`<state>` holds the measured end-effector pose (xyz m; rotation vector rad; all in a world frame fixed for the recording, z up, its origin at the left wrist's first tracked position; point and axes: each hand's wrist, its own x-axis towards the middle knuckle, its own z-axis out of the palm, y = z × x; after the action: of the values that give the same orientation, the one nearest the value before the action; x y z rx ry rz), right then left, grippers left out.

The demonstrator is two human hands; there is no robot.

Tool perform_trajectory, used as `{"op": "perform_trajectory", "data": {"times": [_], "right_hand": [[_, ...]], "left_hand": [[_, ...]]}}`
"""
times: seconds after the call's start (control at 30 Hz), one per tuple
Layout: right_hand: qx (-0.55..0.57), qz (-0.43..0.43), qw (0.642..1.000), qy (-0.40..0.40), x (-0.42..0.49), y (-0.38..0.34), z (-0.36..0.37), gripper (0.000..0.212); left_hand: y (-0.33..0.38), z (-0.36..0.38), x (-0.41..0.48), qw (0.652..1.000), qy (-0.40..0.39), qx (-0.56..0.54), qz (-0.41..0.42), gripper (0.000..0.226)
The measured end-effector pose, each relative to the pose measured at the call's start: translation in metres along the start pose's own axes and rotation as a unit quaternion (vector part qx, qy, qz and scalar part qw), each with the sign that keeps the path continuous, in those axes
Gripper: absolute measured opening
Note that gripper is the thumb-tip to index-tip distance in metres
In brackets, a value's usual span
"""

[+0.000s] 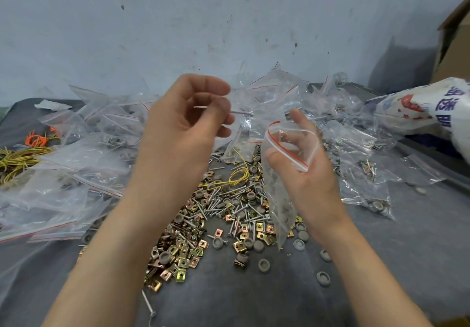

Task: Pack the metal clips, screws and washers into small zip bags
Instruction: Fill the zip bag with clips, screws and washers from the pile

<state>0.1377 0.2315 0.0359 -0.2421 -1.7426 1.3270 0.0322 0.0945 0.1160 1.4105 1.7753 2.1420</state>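
Note:
My left hand (188, 120) is raised over the table and pinches a thin screw (241, 112) that points right, blurred. My right hand (305, 159) holds a small clear zip bag (277, 199) with a red stripe, its mouth spread open around my fingers and its body hanging down. Below both hands lies a heap of screws (223, 202), brass-coloured metal clips (178, 255) and grey round washers (264, 265) on the grey cloth.
Piles of clear zip bags (76, 164) cover the left, back and right of the table (381, 263). Yellow and orange wire ties (23, 156) lie far left. A printed white sack (432, 108) and a cardboard box (455, 37) stand at the right. A lone screw (148, 306) lies near the front.

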Motion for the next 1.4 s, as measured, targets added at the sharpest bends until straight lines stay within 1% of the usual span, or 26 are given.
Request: {"op": "perform_trajectory", "data": {"times": [0.07,0.17,0.33,0.43,0.57,0.6,0.67,0.7,0.73,0.83,0.87,0.97,1.03,1.13,1.23,1.4], "right_hand": [[-0.016,-0.003,1.000,-0.004,-0.002,-0.001,0.002,0.066],[-0.035,-0.008,0.999,-0.023,-0.005,0.002,0.003,0.073],[-0.031,-0.007,0.999,-0.025,-0.006,0.003,0.000,0.073],[-0.011,-0.006,1.000,-0.018,-0.006,0.002,0.000,0.070],[0.003,-0.003,1.000,0.005,-0.004,-0.003,-0.001,0.060],[0.022,0.003,1.000,0.011,-0.004,-0.005,-0.001,0.052],[0.055,0.005,0.998,0.020,-0.004,-0.006,-0.003,0.029],[0.057,0.001,0.998,0.024,-0.004,-0.007,-0.004,0.022],[0.057,0.000,0.998,0.028,-0.004,-0.009,-0.005,0.019],[0.052,-0.006,0.998,0.027,0.000,-0.012,-0.006,0.041],[0.052,-0.003,0.998,0.027,0.001,-0.014,-0.005,0.044],[0.051,-0.008,0.998,0.031,0.003,-0.015,-0.004,0.042],[0.057,-0.008,0.998,0.030,0.003,-0.010,-0.006,0.042],[0.064,0.007,0.997,0.040,0.003,-0.003,-0.009,0.049],[0.038,0.016,0.998,0.053,0.003,-0.001,-0.009,0.047],[0.046,0.020,0.997,0.051,0.003,-0.004,-0.011,0.057]], "left_hand": [[0.007,0.013,0.000,0.998,-0.032,0.055,0.024,0.020],[0.007,0.029,-0.002,0.990,-0.077,0.119,0.024,0.022],[0.000,0.033,-0.005,0.983,-0.125,0.131,0.000,0.024],[-0.004,0.028,-0.007,0.984,-0.117,0.134,0.010,0.030],[-0.013,0.012,-0.009,0.988,-0.084,0.133,0.010,0.027],[-0.018,0.006,-0.009,0.987,-0.084,0.138,0.000,0.026],[-0.028,-0.004,-0.012,0.981,-0.103,0.164,-0.033,0.025],[-0.035,-0.009,-0.014,0.974,-0.121,0.182,-0.055,0.025],[-0.042,-0.013,-0.017,0.965,-0.145,0.205,-0.078,0.026],[-0.066,-0.019,-0.033,0.922,-0.224,0.288,-0.128,0.027],[-0.073,-0.020,-0.039,0.906,-0.249,0.313,-0.139,0.028],[-0.093,-0.021,-0.053,0.863,-0.299,0.382,-0.142,0.027],[-0.103,-0.021,-0.058,0.844,-0.316,0.411,-0.139,0.029],[-0.110,-0.019,-0.061,0.836,-0.317,0.427,-0.135,0.029],[-0.112,-0.016,-0.064,0.828,-0.312,0.450,-0.118,0.029],[-0.112,-0.013,-0.065,0.820,-0.307,0.473,-0.098,0.031]]}}
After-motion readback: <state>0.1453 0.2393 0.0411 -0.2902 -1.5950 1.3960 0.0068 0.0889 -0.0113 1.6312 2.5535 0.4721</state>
